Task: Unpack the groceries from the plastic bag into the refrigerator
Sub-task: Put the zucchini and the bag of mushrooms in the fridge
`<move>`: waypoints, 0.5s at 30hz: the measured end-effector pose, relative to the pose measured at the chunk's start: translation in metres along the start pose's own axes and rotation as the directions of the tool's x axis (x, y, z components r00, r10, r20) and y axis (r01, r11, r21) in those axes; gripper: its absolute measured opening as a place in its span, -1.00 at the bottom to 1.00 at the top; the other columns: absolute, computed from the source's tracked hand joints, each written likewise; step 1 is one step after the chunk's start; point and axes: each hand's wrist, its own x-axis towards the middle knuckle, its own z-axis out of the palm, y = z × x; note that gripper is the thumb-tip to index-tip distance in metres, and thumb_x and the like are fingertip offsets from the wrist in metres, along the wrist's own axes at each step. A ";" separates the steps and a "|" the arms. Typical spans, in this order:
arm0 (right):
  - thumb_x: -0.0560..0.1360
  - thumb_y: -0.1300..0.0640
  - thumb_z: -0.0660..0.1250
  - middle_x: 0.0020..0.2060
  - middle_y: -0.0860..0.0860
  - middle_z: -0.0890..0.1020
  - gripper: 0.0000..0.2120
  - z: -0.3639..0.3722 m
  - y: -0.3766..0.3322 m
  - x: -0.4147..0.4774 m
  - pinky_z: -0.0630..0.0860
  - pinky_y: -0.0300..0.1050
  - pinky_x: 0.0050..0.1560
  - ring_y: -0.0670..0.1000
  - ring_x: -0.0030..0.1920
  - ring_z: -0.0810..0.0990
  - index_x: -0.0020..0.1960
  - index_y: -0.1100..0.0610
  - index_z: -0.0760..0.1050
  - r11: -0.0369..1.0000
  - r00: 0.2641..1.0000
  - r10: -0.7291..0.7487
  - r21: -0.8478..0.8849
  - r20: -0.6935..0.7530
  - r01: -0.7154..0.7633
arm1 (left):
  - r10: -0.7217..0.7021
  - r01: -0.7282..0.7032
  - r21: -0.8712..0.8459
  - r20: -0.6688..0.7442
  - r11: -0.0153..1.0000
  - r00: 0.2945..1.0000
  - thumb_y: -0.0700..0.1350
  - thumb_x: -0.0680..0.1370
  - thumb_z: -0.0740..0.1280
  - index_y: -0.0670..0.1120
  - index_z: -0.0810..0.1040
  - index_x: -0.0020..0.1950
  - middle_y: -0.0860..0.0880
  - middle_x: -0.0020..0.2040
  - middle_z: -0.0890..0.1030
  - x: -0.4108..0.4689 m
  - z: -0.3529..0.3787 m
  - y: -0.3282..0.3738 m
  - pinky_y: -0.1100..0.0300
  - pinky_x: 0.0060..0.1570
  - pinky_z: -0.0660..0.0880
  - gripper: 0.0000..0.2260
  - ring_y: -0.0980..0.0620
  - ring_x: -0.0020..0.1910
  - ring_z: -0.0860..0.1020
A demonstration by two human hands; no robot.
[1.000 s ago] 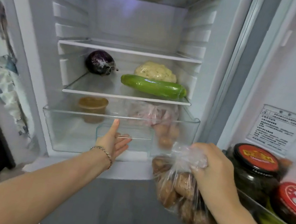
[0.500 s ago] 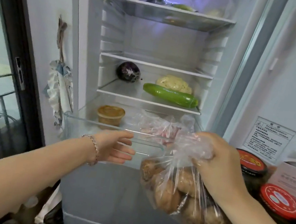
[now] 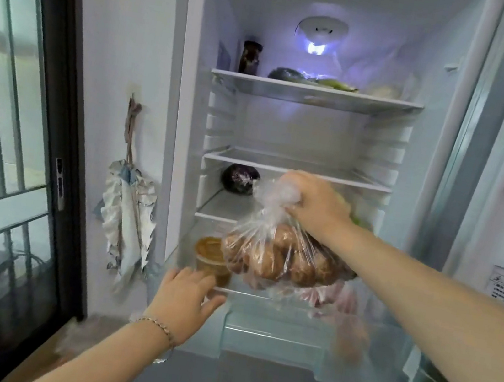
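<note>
R hand (image 3: 314, 205) grips neck of 1 clear bag (image 3: 283, 258) over drawer (image 3: 286, 338); L hand (image 3: 184, 299), fingers spread, at its near-left rim. 1 tub (image 3: 210, 258) inside, 1 eggplant (image 3: 239, 178) on far shelf.

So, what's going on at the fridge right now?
A person's right hand grips the neck of a clear plastic bag of brown round produce, holding it above the pulled-out crisper drawer. The left hand, fingers spread, is at the drawer's front rim, near a brown-lidded tub. The bag is not set down yet.
</note>
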 end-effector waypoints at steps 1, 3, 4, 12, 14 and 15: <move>0.38 0.36 0.36 0.01 0.23 0.59 -0.76 0.015 0.005 0.006 0.38 -0.11 0.08 0.16 0.08 0.54 0.05 0.31 0.56 1.000 0.996 0.016 -0.007 0.091 -0.016 | 0.009 -0.009 -0.001 -0.020 1.000 1.000 0.29 0.33 -0.28 0.05 0.47 -0.08 0.11 -0.10 0.55 -0.001 0.004 -0.001 0.15 0.08 0.32 -0.39 0.07 -0.03 0.52; 0.41 0.35 0.37 -0.01 0.21 0.57 -0.78 0.046 0.011 0.010 0.41 -0.03 0.09 0.16 0.06 0.54 0.06 0.28 0.56 0.999 0.975 0.046 -0.007 0.219 -0.046 | 0.046 -0.049 -0.018 -0.112 0.999 0.993 0.27 0.41 -0.13 0.05 0.48 -0.23 0.13 -0.26 0.54 -0.002 0.005 -0.001 0.15 -0.10 0.35 -0.53 0.08 -0.20 0.55; 0.41 0.35 0.37 -0.03 0.20 0.57 -0.80 0.060 0.012 0.007 0.42 -0.02 0.07 0.15 0.03 0.54 0.03 0.26 0.57 0.999 0.965 0.047 -0.001 0.260 -0.048 | 0.048 -0.051 -0.024 -0.099 0.998 0.994 0.26 0.43 -0.13 0.06 0.49 -0.20 0.14 -0.24 0.54 -0.002 0.002 0.001 0.16 -0.08 0.34 -0.53 0.09 -0.18 0.55; 0.45 -0.15 0.20 0.01 0.00 0.53 -0.78 0.096 0.062 -0.053 0.36 -0.02 0.17 0.07 0.12 0.50 -0.06 -0.02 0.44 0.934 0.711 0.357 -0.256 0.607 -0.250 | 0.085 -0.083 0.019 -0.190 0.996 0.978 0.24 0.55 -0.14 0.10 0.48 -0.30 0.16 -0.40 0.49 0.000 0.019 -0.009 0.25 -0.15 0.22 -0.52 0.10 -0.37 0.52; 0.49 -0.19 0.15 0.24 0.03 0.50 -0.60 0.091 0.068 -0.061 0.31 0.02 0.32 0.09 0.28 0.44 0.22 -0.02 0.40 0.931 0.682 0.361 -0.288 0.636 -0.225 | 0.118 -0.108 0.053 -0.273 0.993 0.955 0.20 0.55 -0.03 0.09 0.45 -0.38 0.16 -0.46 0.45 0.003 0.030 -0.013 0.19 -0.22 0.18 -0.57 0.11 -0.45 0.49; 0.54 -0.14 0.13 0.34 0.05 0.43 -0.58 0.090 0.069 -0.062 0.28 -0.02 0.35 0.09 0.34 0.39 0.33 0.01 0.33 0.930 0.682 0.362 -0.294 0.635 -0.220 | 0.115 -0.102 0.062 -0.289 0.993 0.950 0.21 0.56 -0.04 0.08 0.45 -0.38 0.16 -0.46 0.45 0.003 0.033 -0.014 0.18 -0.22 0.18 -0.56 0.11 -0.45 0.48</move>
